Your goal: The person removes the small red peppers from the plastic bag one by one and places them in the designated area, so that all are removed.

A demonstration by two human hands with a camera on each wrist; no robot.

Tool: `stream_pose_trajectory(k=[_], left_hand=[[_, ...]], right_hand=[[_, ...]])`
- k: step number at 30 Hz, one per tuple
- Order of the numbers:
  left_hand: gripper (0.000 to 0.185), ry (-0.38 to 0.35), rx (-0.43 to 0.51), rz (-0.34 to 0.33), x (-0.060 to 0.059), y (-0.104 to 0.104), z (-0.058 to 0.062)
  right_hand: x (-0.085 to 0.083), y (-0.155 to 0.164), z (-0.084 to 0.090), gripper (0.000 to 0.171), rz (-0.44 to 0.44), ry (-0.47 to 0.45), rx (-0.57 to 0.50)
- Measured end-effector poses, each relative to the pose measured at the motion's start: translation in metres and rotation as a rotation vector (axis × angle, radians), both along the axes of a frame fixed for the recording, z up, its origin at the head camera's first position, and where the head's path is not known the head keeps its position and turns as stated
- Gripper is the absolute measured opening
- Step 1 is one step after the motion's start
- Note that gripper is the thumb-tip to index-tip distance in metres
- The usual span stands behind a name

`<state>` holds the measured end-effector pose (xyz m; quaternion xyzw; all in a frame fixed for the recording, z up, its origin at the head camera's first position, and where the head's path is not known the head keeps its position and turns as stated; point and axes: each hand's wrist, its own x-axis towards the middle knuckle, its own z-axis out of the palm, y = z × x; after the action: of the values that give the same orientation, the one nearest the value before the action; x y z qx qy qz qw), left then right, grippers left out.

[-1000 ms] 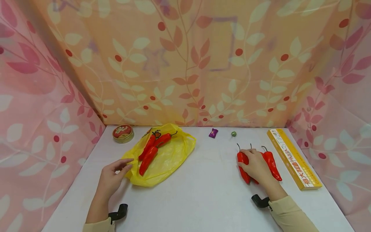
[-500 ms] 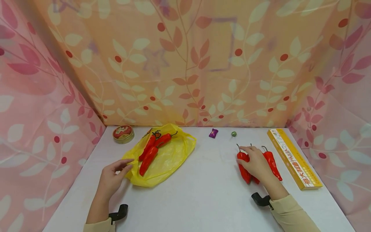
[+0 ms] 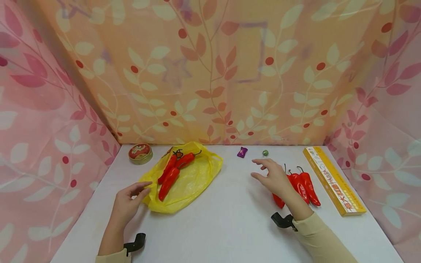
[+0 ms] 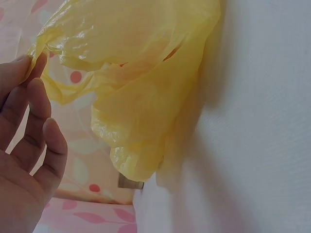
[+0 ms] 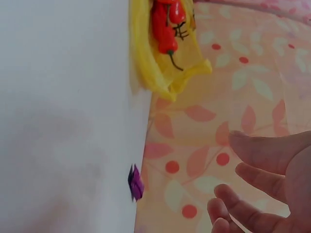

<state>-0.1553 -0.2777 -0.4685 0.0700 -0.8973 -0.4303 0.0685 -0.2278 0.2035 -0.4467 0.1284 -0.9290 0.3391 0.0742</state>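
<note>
Three peppers (image 3: 171,171) lie on the bag (image 3: 190,179); three more (image 3: 300,184) remain right. Left hand (image 3: 126,202) pinches the bag's edge; right hand (image 3: 274,179), open, holds nothing.

The white bench (image 3: 230,219) carries a yellow bag (image 3: 194,179), loose red peppers (image 3: 304,184), a round tin (image 3: 140,152), a pasta box (image 3: 332,179) and two small candies (image 3: 242,152).

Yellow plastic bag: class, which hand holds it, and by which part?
The left hand pinches the yellow plastic bag at its near edge; the right hand holds nothing.
</note>
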Motion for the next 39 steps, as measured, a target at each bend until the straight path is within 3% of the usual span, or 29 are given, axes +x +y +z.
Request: stream_pose_trajectory(k=[8, 16, 23, 32, 39], left_hand=[[0.031, 0.003, 0.000, -0.007, -0.002, 0.001, 0.000], [0.031, 0.021, -0.001, -0.001, -0.001, -0.001, -0.003], [0.027, 0.051, -0.019, -0.010, 0.000, 0.000, -0.004], [0.029, 0.008, 0.006, -0.013, 0.000, 0.001, -0.003], [0.028, 0.032, -0.010, -0.010, 0.000, 0.001, -0.002]], right_hand=[[-0.009, -0.034, 0.004, 0.049, 0.067, 0.019, -0.062], [-0.018, -0.073, 0.006, 0.047, 0.127, -0.056, -0.136], [-0.025, -0.101, 0.009, 0.051, 0.223, -0.066, -0.196], [-0.036, -0.136, 0.005, 0.054, 0.249, -0.138, -0.261], [-0.049, -0.166, -0.003, 0.053, 0.313, -0.140, -0.271]])
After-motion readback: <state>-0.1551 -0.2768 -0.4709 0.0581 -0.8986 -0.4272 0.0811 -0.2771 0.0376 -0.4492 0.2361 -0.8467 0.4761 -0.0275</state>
